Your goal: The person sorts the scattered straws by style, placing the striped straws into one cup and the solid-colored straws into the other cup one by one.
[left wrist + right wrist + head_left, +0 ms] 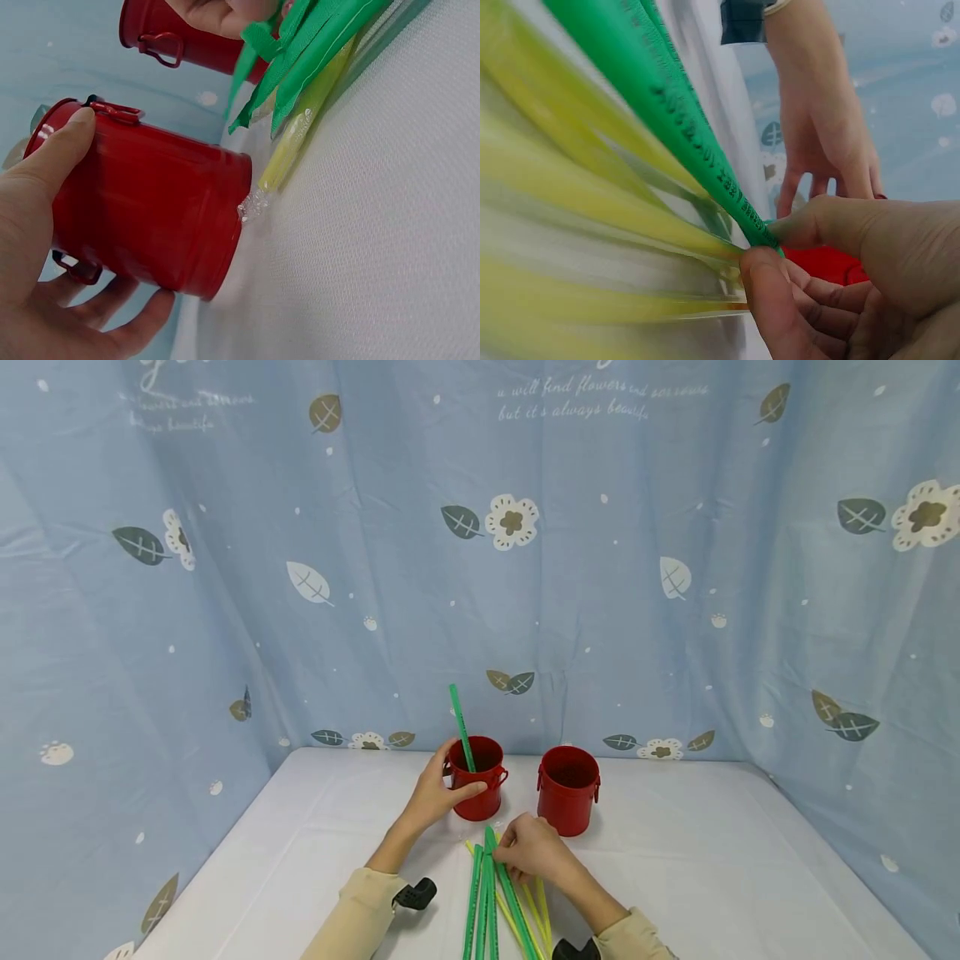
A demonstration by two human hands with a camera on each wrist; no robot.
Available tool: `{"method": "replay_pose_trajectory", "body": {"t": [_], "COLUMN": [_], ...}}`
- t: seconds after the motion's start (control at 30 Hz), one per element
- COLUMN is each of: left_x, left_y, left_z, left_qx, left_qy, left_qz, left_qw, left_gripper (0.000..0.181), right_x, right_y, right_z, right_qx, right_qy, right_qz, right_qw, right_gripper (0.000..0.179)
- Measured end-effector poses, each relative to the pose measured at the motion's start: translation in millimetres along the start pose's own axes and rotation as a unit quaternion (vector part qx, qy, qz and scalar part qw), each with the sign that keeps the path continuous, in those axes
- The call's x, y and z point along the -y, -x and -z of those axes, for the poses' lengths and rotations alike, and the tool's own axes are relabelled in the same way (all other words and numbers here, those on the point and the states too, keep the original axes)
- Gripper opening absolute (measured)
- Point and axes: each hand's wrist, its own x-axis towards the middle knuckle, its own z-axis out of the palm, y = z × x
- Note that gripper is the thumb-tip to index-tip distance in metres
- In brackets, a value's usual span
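Note:
My left hand grips a small red metal bucket at the back of the table, thumb near its rim and fingers around its far side. One long green wrapped stick stands tilted inside that bucket. Below it, my right hand pinches the end of another green wrapped stick, printed with small dark characters, between thumb and forefinger. More green sticks and several yellow sticks in clear wrapping lie under and beside this hand, pointing toward the front edge.
A second red bucket with side handles stands to the right, just behind my right hand. White cloth covers the table. A blue patterned curtain hangs along the table's back and sides.

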Motion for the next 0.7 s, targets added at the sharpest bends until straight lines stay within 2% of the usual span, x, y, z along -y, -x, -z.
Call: {"method": "replay_pose_trajectory", "body": {"t": [0.03, 0.13, 0.2, 0.27, 0.37, 0.5, 0.7], "left_x": [-7.3, -8.2, -5.0, 7.0, 5.9, -6.5, -32.0], "left_y": [2.9, 3.1, 2.3, -1.3, -0.6, 3.2, 10.8], "left_z": [1.4, 2.6, 3.7, 1.0, -0.3, 0.3, 8.2], "left_qx": [0.002, 0.007, 0.012, 0.008, 0.004, 0.002, 0.02], "left_qy": [-0.001, -0.005, -0.006, -0.007, -0.003, 0.003, 0.002], "left_qz": [-0.001, 0.0, -0.003, -0.003, -0.003, -0.003, -0.005], "left_qw": [1.0, 1.0, 0.9999, 0.9999, 1.0, 1.0, 0.9998], "left_gripper": [0.087, 0.088, 0.09, 0.091, 0.09, 0.089, 0.087], "right_x": [-0.1, -0.4, -0.7, -0.7, 0.3, 1.6, 4.6], "right_y": [0.2, -1.6, -2.7, -3.2, -3.0, -3.6, -4.1], "right_z": [0.4, 1.4, 1.7, 2.4, 4.1, 7.2, 13.4], "right_qx": [0.001, 0.005, 0.003, 0.002, 0.002, 0.005, 0.01], "right_qy": [-0.006, -0.019, -0.024, -0.031, -0.042, -0.063, -0.099], "right_qz": [0.001, 0.0, -0.003, -0.002, 0.0, 0.003, -0.012], "right_qw": [1.0, 0.9998, 0.9997, 0.9995, 0.9991, 0.998, 0.9949], "right_gripper": [0.014, 0.013, 0.013, 0.013, 0.012, 0.012, 0.014]}}
